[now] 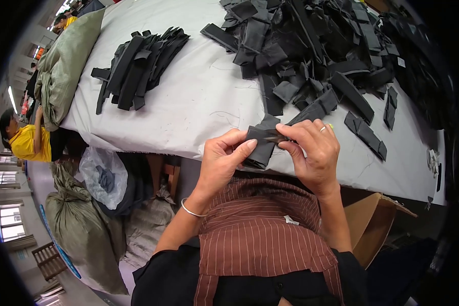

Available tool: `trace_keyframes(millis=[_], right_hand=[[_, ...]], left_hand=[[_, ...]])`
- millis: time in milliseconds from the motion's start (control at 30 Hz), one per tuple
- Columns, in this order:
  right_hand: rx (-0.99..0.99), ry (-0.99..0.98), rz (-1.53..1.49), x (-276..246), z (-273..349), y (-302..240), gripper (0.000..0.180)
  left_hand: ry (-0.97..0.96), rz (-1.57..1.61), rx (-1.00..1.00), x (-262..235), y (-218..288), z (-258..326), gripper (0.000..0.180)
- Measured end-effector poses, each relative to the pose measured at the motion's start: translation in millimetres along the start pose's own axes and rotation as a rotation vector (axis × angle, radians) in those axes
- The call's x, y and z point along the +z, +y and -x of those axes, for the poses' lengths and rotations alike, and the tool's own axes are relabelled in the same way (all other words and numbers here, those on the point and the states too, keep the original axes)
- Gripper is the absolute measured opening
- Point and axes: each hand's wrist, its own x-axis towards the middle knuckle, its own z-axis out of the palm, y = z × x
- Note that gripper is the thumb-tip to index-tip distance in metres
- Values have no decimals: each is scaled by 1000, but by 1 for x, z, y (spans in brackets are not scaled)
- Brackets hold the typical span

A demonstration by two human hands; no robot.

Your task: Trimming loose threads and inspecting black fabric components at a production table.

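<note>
Between my two hands, just over the table's near edge, is a folded black fabric piece [262, 145]. My left hand [223, 153] pinches its left side between thumb and fingers. My right hand [311, 150] grips its right side with the fingertips, where the cloth bunches up. Another black strip [316, 107] lies just beyond my right hand. A big heap of similar black fabric pieces [290, 46] spreads over the far right of the table. Farther left lies a neater stack of black strips [140, 66].
The white-covered table [188, 117] carries a few loose threads. A stuffed green sack [69, 66] rests on its left end. Below stand another sack [81, 229], a clear plastic bag [104, 176] and a cardboard box [370, 219]. A person in yellow [30, 140] is at the left.
</note>
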Motion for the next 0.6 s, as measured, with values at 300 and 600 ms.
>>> trace_keyframes(millis=[300,600], right_hand=[[-9,42,103,4,3,-5,22],[9,76,99,6,4,-8,22]], left_hand=[[66,149,-56,4,1,1,18],[78,149,-29,6,1,2,16]])
